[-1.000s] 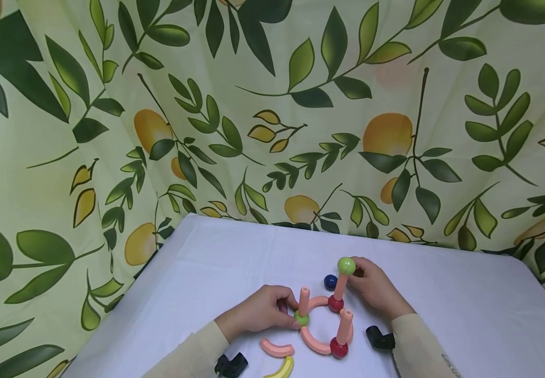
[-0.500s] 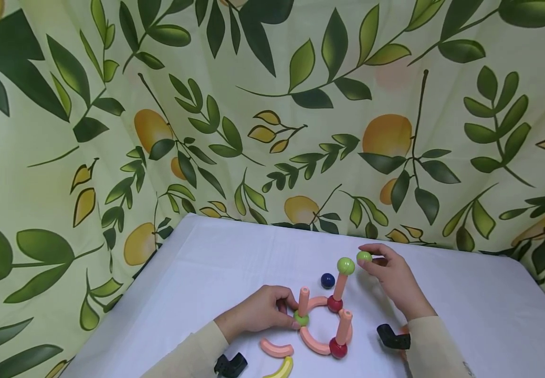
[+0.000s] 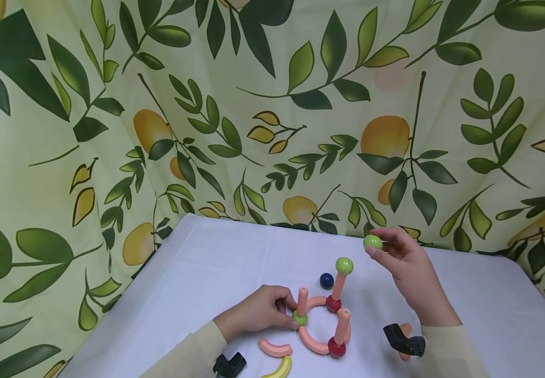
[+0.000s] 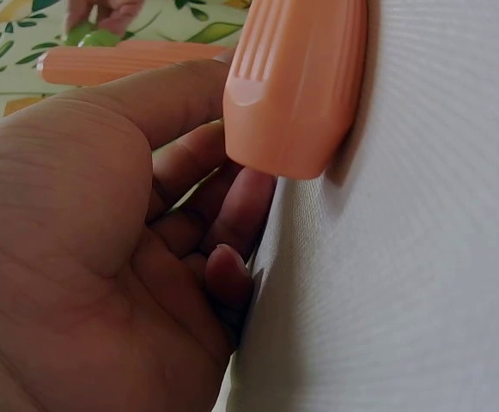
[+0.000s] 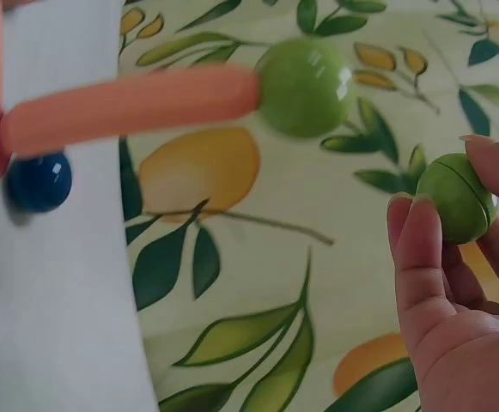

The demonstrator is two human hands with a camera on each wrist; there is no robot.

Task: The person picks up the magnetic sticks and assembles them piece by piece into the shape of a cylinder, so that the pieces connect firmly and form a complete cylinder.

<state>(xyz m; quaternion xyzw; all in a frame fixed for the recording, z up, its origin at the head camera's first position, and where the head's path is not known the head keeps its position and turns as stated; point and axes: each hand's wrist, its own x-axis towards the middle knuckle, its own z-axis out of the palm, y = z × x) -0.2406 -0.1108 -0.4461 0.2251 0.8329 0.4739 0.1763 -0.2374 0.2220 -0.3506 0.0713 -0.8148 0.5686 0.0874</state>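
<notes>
My right hand [image 3: 411,275] pinches a green ball [image 3: 373,242] between thumb and fingertips, raised above the table's far side. In the right wrist view a seam line runs around this green ball [image 5: 457,199]. My left hand [image 3: 265,308] grips a green ball joint [image 3: 299,318] low on a toy frame. Curved pink bars [image 3: 313,340] form the frame's ring, with red balls [image 3: 336,347] at other joints. Pink rods [image 3: 343,325] stand upright from the joints. The far rod carries another green ball [image 3: 344,265] on top. In the left wrist view, my left fingers are partly hidden.
A dark blue ball [image 3: 326,281] lies behind the ring. A loose curved pink bar [image 3: 274,348] and a yellow curved bar [image 3: 279,367] lie in front. Another pink piece [image 3: 405,331] is partly covered by the right wrist camera [image 3: 404,340]. A leaf-patterned curtain [image 3: 253,131] hangs behind the table [image 3: 220,252].
My right hand has moved up and right, away from the far rod, with a green ball now visible in its fingers. My left hand stays on the frame.
</notes>
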